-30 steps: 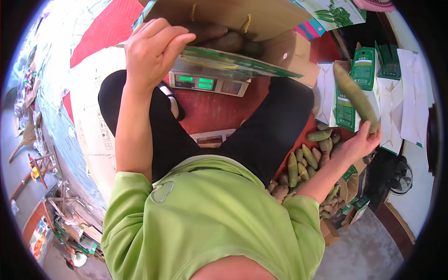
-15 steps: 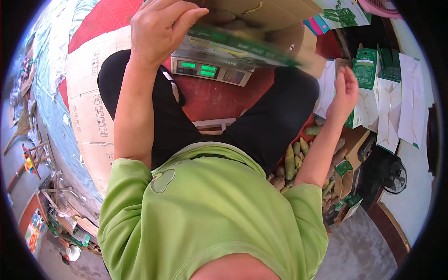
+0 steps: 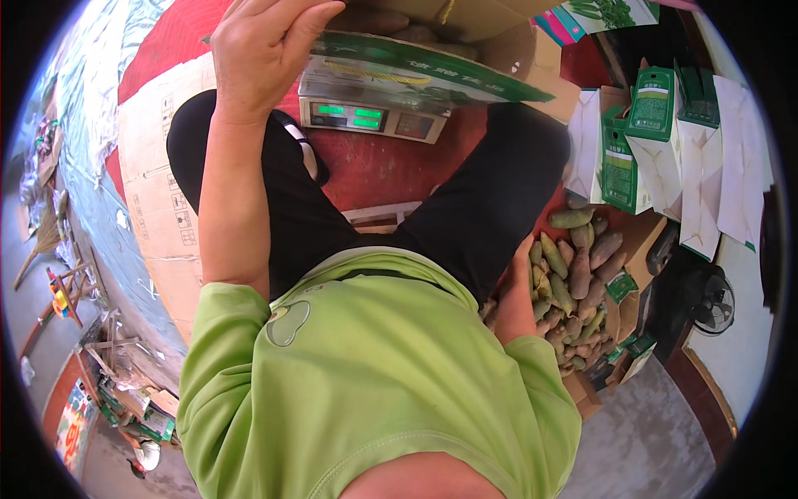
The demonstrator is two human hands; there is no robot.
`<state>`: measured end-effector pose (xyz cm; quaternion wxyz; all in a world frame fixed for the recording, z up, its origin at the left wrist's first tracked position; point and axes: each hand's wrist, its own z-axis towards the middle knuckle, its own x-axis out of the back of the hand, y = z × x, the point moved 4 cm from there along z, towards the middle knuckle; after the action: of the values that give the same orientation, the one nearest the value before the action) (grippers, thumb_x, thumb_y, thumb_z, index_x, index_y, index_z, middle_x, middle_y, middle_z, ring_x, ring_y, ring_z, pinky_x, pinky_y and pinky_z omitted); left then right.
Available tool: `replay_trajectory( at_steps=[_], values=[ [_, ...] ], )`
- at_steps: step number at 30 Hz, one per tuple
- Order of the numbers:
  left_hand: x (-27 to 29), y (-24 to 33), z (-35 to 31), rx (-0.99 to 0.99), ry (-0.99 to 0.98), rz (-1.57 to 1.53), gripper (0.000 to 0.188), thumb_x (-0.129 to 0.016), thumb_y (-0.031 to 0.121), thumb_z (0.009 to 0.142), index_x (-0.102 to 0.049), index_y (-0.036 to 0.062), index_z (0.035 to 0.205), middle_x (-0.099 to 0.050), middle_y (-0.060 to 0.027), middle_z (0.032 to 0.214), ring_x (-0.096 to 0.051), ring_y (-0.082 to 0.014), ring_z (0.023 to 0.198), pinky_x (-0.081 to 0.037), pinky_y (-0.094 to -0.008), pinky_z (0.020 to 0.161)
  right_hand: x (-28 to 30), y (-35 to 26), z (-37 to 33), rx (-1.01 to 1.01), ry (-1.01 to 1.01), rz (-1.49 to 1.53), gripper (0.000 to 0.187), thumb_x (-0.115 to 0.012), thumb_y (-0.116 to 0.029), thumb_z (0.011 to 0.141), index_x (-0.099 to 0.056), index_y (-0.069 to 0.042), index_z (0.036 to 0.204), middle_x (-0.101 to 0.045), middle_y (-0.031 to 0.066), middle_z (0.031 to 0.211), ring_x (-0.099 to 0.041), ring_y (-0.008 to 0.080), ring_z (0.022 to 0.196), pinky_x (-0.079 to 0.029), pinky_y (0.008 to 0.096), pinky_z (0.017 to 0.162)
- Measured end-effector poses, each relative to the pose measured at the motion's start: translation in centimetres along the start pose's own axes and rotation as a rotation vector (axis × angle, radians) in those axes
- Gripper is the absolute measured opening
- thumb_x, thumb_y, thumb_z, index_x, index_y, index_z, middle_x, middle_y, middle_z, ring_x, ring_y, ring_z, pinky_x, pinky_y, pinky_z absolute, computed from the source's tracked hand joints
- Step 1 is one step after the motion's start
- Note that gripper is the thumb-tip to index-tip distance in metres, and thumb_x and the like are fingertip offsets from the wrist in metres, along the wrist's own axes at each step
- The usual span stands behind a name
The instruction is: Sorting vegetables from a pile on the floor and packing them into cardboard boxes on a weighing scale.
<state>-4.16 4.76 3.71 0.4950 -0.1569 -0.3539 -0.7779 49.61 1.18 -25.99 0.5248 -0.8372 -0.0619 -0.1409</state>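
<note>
An open cardboard box (image 3: 432,62) with a green-printed flap rests on a digital scale (image 3: 374,116) whose displays glow green. Inside lie several brownish root vegetables (image 3: 376,20). My left hand (image 3: 266,50) is closed at the box's near left edge, thumb pointing right; its fingertips are cut off by the picture's top. Beside my right thigh, my right hand (image 3: 522,264) hangs low at the edge of a heap of long green and reddish-brown root vegetables (image 3: 573,279). The thigh and forearm hide most of its fingers.
Folded green and white cartons (image 3: 652,108) stand at the right, near a black fan (image 3: 713,303). A flattened cardboard sheet (image 3: 158,208) and blue plastic sheeting (image 3: 100,233) cover the left side. A small stool (image 3: 382,218) shows between my legs.
My right hand has dropped from beside the box down to the vegetable heap. My left hand has shifted slightly left and up. The box's flap, blurred before, is now sharp.
</note>
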Motion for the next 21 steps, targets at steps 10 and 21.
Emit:
replay_trajectory(
  at_steps=[10, 21],
  values=[
    [0.2, -0.3, -0.7, 0.016, -0.049, 0.001, 0.013, -0.066, 0.014, 0.087, -0.071, 0.0019, 0.088, -0.062, -0.0054, 0.074, -0.060, -0.0154, 0.066, -0.045, -0.0249, 0.060, -0.8, 3.0, -1.9, -0.126, -0.029, -0.068, 0.021, -0.061, -0.002, 0.085, -0.063, 0.003, 0.105, -0.067, 0.0064, 0.095, -0.061, 0.0157, 0.088, -0.048, 0.0272, 0.077],
    [0.1, -0.2, -0.2, 0.044, -0.063, -0.004, 0.009, -0.064, 0.008, 0.086, -0.070, 0.0010, 0.087, -0.060, -0.0055, 0.073, -0.057, -0.0140, 0.065, -0.043, -0.0246, 0.059, -1.2, 6.2, -3.8, -0.267, -0.010, -0.126, 0.021, -0.063, -0.002, 0.084, -0.063, 0.003, 0.104, -0.067, 0.0059, 0.094, -0.061, 0.0156, 0.087, -0.048, 0.0272, 0.077]
  ],
)
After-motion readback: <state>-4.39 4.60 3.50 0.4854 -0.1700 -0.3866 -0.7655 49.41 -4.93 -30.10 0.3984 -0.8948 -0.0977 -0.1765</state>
